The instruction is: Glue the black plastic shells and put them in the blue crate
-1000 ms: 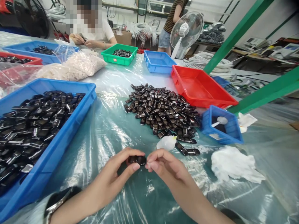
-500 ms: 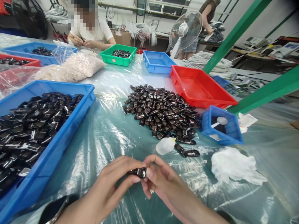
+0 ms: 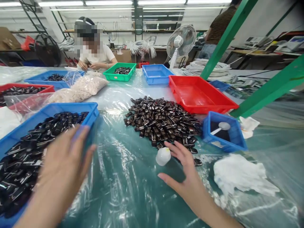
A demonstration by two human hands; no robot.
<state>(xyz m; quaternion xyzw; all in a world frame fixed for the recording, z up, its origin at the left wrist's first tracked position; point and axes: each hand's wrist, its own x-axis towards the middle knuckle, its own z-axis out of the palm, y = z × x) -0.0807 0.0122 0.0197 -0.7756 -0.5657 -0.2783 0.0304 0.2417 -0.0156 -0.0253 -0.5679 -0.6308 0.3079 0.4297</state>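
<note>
Over the right part of the large blue tray (image 3: 93,117) of black parts is my left hand (image 3: 64,155), blurred, with its fingers spread; no part shows in it. My right hand (image 3: 185,171) is open beside a small white translucent bottle (image 3: 163,156), thumb and fingers apart around its right side, and I cannot tell whether they touch it. Behind the bottle lies a heap of small black parts (image 3: 163,120) on the plastic-covered green table (image 3: 123,196).
An empty red tray (image 3: 201,95) and a small blue bin (image 3: 223,136) with a white spoon stand right of the heap. White cloth (image 3: 242,174) lies at the right. A green post (image 3: 225,41) slants upward. A person sits across the table.
My hands have parted: the left went to the blue tray, and the right opened and moved right toward the bottle. The black part held between them no longer shows. The view has tilted up.
</note>
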